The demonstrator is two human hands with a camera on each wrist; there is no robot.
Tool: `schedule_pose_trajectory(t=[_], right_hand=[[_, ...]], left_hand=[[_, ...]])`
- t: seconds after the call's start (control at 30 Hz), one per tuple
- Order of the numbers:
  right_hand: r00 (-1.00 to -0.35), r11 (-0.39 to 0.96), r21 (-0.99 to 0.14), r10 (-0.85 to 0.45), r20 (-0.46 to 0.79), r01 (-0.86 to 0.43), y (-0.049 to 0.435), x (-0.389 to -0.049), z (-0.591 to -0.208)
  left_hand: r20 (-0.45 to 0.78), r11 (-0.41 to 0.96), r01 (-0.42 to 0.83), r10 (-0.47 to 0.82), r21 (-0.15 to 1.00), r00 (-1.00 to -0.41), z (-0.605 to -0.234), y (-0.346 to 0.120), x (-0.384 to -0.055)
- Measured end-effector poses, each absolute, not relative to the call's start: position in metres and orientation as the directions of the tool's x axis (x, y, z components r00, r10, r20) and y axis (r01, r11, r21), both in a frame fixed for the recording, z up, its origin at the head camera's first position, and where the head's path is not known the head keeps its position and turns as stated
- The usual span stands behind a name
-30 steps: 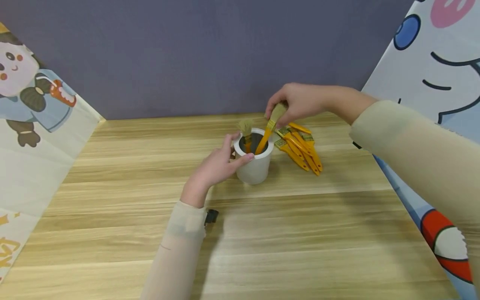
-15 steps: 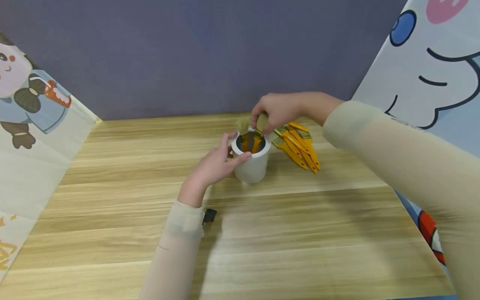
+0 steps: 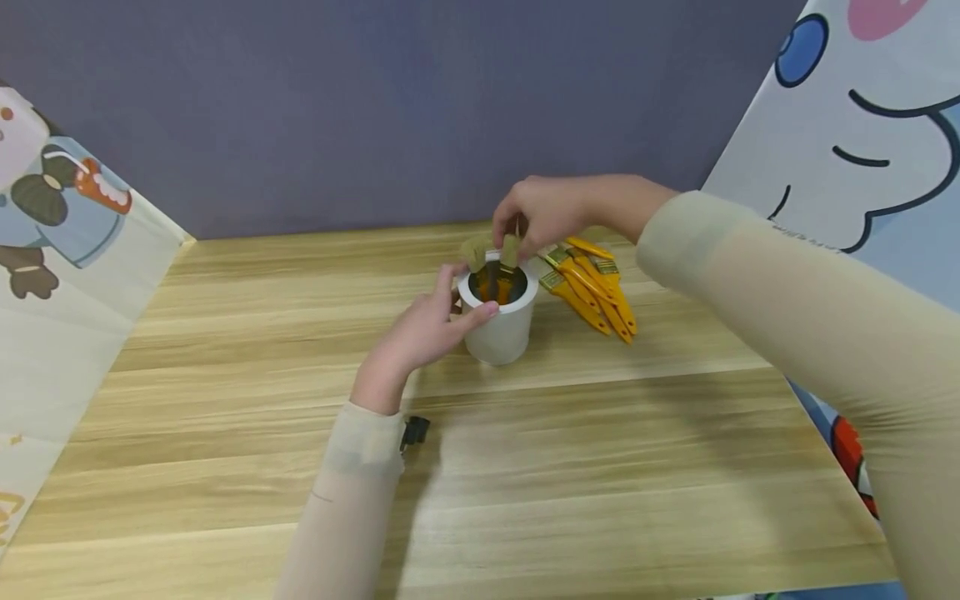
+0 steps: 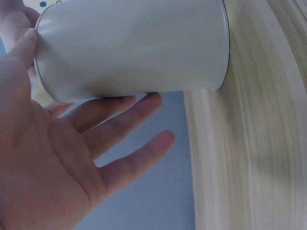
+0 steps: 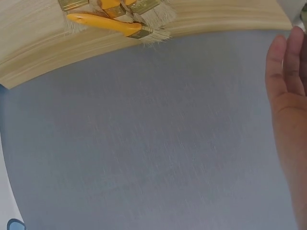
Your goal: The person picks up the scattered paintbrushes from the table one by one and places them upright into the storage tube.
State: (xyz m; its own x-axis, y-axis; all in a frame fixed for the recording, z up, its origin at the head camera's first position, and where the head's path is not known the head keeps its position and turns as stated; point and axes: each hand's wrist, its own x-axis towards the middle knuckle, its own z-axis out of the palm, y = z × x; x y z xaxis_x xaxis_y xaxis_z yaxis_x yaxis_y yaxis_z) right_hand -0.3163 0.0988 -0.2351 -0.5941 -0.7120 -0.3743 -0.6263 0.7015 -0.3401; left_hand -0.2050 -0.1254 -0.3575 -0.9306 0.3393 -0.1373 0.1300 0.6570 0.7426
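Note:
My left hand point(image 3: 423, 329) steadies a white cup point(image 3: 498, 337), thumb over the near rim and fingers around the far-left side. In the left wrist view, two fingertips touch the wall of the cup point(image 4: 134, 48) while the little finger is held off it. Two paintbrushes stand in the cup, bristles up and orange handles down inside. The left paintbrush point(image 3: 474, 252) leans by the left fingers. At the right one's bristles point(image 3: 509, 252), the thumb and index finger of my right hand point(image 3: 543, 212) pinch from either side. The right wrist view shows only part of that hand point(image 5: 290, 91).
Several orange-handled paintbrushes point(image 3: 588, 287) lie in an overlapping pile just right of the cup. The wooden table point(image 3: 600, 500) ends at a grey-blue back wall point(image 3: 375, 117). Cartoon-printed panels point(image 3: 900, 150) flank both sides. A small black object point(image 3: 416, 430) sits at the left cuff.
My right hand has moved left and lowered a paintbrush into the cup, its handle sinking beside the first. The left hand keeps its hold on the cup.

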Motion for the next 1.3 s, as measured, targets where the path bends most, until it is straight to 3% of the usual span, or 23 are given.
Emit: schedule_pose_trajectory(t=[0.27,0.6,0.9,1.3], right_hand=[[-0.625,0.705,-0.359,-0.708,-0.328,-0.611,0.108,-0.319,-0.219],[-0.724,0.775,-0.344,-0.625,-0.294,-0.530,0.140,-0.333,-0.208],[-0.762,0.811,-0.384,-0.564,-0.317,-0.441,0.178,-0.349,-0.233],[-0.794,0.838,-0.415,-0.504,-0.339,-0.354,0.218,-0.352,-0.296]], left_hand=[[-0.142,0.650,0.128,0.346,0.749,-0.928,-0.357,-0.123,-0.204],[-0.143,0.655,0.125,0.340,0.745,-0.930,-0.358,-0.125,-0.203],[-0.127,0.656,0.139,0.341,0.742,-0.931,-0.355,-0.125,-0.201],[-0.123,0.664,0.138,0.331,0.735,-0.936,-0.355,-0.125,-0.200]])
